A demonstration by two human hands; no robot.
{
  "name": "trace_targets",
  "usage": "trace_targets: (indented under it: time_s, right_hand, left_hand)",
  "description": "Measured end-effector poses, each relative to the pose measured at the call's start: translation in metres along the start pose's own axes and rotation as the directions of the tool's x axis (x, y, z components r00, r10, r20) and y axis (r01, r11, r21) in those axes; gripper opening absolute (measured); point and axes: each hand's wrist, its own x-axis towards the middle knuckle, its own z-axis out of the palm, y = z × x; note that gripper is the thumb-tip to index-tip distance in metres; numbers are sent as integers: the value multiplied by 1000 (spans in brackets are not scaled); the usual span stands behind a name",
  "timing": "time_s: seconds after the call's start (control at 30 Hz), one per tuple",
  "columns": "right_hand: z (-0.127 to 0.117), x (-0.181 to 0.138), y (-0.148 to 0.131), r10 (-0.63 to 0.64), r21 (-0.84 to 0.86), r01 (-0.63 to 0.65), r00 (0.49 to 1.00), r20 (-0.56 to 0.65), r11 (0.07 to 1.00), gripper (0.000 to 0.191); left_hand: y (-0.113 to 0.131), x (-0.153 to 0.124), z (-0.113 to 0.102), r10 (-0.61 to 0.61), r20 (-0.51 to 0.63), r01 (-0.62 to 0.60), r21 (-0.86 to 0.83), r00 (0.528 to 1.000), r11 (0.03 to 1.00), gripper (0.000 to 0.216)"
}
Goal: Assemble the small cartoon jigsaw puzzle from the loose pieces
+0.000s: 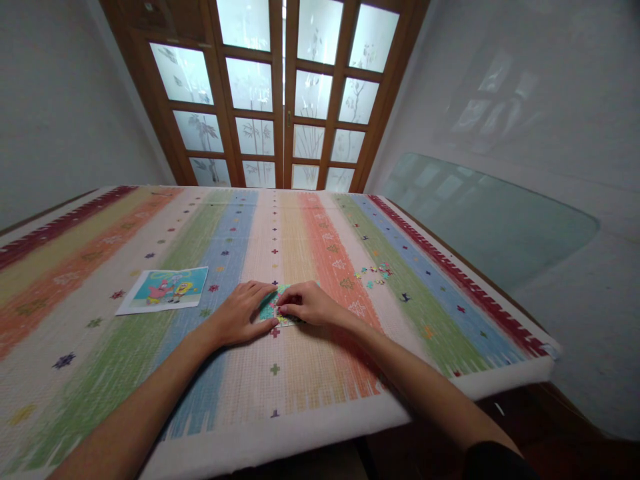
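A small, partly assembled jigsaw puzzle (269, 311) in teal, pink and yellow lies flat on the striped tablecloth in front of me. My left hand (245, 312) rests along its left side, fingers stretched out and thumb apart at the near edge. Over the puzzle's middle, my right hand (307, 303) has thumb and index finger pinched on a small puzzle piece, mostly hidden by the fingertips. Both hands cover much of the puzzle. Loose puzzle pieces (384, 269) lie scattered to the right of my right hand.
A printed cartoon picture (171, 291) lies on the cloth left of my left hand. The striped tablecloth (260, 387) covers a large table whose front edge is close to me. Wooden doors with frosted panes (285, 120) stand beyond; a wall borders the right side.
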Motion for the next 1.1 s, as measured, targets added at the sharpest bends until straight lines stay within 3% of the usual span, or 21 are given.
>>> trace_targets:
  time_s: [0.23,0.67,0.9,1.1]
  right_hand:
    - [10,7,-1,22,21,-20,995,-93,1000,11]
    - [13,5,-3,30,8,-29,994,-103,1000,15]
    - [18,3,0,-130,-278,92,984,-121,956,12]
    - [21,2,1,-103,-356,51,986,-128,933,6]
  left_hand:
    - [2,1,-3,10,1,-10,-4,1000,1000,45]
    - [0,0,-1,9,-4,-9,-6,1000,1000,50]
    - [-1,0,1,14,-13,-14,-9,1000,1000,51]
    - [-1,0,0,-3,5,3,-22,1000,1000,50]
